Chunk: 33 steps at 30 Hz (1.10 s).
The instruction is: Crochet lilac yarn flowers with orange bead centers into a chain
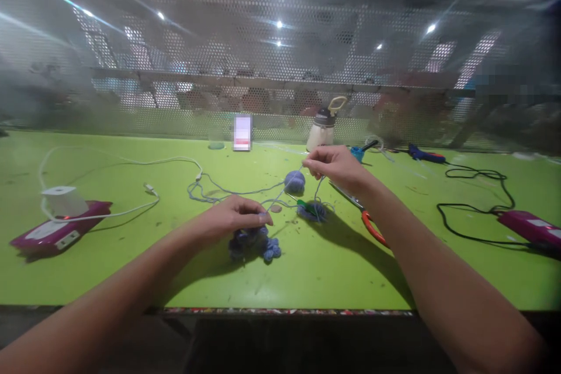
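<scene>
My left hand (243, 213) is closed on a blue-purple crocheted piece (253, 244), whose lobed end hangs below the fingers just over the table. A strand of yarn (284, 189) runs from it up to my right hand (328, 165), raised to the right with thumb and fingertips pinched on the strand. Between and beyond the hands sits a ball of yarn (295, 182). Below my right hand, a smaller yarn bundle (316, 212) lies by a crochet hook with a green handle (307, 205). Scissors with orange handles (372, 229) are partly hidden by my right forearm.
The green table (307, 280) ends at a perforated screen (263, 58). A phone (242, 132) and a bottle (322, 130) stand at the back. Power strips (65, 228) with cables lie on both sides. A glue gun (425, 154) rests at the back right.
</scene>
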### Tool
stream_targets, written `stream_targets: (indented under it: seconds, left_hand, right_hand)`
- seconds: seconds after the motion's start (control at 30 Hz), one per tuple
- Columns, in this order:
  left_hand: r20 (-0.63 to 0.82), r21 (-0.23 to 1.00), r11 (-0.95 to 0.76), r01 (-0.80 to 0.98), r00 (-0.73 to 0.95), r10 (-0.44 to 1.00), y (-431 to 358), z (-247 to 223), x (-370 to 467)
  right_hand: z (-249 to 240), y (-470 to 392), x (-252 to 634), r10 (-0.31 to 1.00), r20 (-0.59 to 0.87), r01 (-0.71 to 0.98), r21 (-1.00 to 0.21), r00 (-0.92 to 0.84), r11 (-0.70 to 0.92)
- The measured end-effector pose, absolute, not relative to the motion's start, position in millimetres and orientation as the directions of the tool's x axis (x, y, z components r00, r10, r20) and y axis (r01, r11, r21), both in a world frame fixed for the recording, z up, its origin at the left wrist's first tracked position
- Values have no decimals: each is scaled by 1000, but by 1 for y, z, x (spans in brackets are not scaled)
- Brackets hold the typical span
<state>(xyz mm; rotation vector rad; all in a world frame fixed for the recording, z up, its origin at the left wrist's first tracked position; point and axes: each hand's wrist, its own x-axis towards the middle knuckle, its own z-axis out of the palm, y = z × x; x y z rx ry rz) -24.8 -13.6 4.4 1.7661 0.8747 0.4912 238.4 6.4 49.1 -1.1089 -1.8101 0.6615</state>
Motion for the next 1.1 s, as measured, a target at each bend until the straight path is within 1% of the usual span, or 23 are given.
stream_targets:
  seconds: [0.2, 0.3, 0.5, 0.57, 0.63, 0.77, 0.83, 0.97, 1.1]
  left_hand:
    - [-36, 930, -198, 308, 615, 787, -16, 1, -27]
    - [-25, 941, -182, 284, 596, 803, -15, -2, -28]
    - [-101, 943, -108, 316, 580, 808, -10, -5, -27]
    - [-111, 952, -83, 295, 586, 803, -10, -4, -25]
    - [-117, 968, -43, 247, 595, 795, -11, -4, -23]
    - [-190, 980, 113, 163, 605, 773, -14, -5, -24]
    - [-208, 978, 159, 134, 597, 775, -15, -6, -26]
    - [-192, 981, 153, 117, 660, 726, -16, -6, -32]
    - [-195, 981, 126, 149, 695, 692, -15, -5, -41]
  right_hand:
    - [50, 6, 240, 889, 404, 397, -796, -214, 457]
    - [49, 7, 239, 892, 401, 408, -793, -211, 453]
    - [47, 8, 243, 901, 394, 498, -753, -184, 431]
    - [46, 9, 244, 906, 379, 532, -736, -189, 419]
    - [45, 10, 245, 912, 361, 559, -724, -195, 406]
    - [42, 13, 243, 920, 343, 584, -715, -187, 385]
    - [39, 14, 241, 924, 339, 588, -717, -174, 374]
    - [35, 18, 241, 929, 338, 583, -728, -152, 360]
    - [36, 18, 244, 933, 318, 570, -742, -165, 354]
